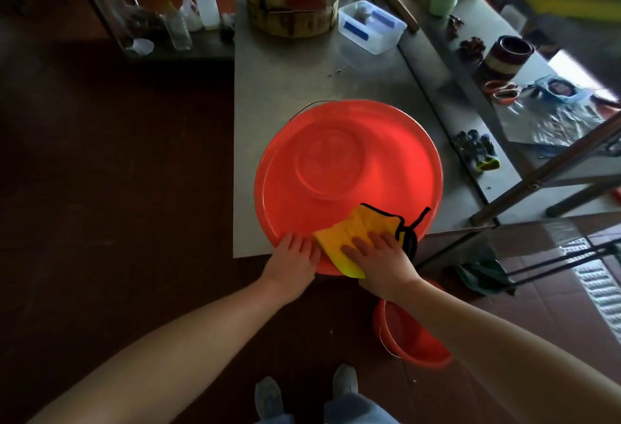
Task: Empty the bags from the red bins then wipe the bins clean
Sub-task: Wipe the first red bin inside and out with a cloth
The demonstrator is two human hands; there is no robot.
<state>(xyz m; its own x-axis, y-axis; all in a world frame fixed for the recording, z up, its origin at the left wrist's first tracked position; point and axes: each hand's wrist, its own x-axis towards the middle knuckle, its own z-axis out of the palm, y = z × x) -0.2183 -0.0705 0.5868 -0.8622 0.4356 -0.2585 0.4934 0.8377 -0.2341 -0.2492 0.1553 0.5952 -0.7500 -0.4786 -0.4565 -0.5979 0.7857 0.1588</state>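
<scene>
**Wiping stage on the big red bin**

Had the fingers [361, 244] of the right hand [379, 255] spread flat, clamped on nothing, just pressing the yellow cloth [349, 235] against the near inside wall of the red bin [403, 141]. Had the left hand [292, 255] resting on the near rim right beside the cloth, fingers fairly straight, steadying rather than gripping.

Looked like the wipe step, bags already out, since none showed inside. Probably called for sweeping the cloth round the wall and down to the base next, rim braced.

Sat upright at the near edge of the steel desk [285, 80], glossy and bare inside. Spotted a second red bin [413, 339] on the floor below the right arm, likely next in line.
</scene>
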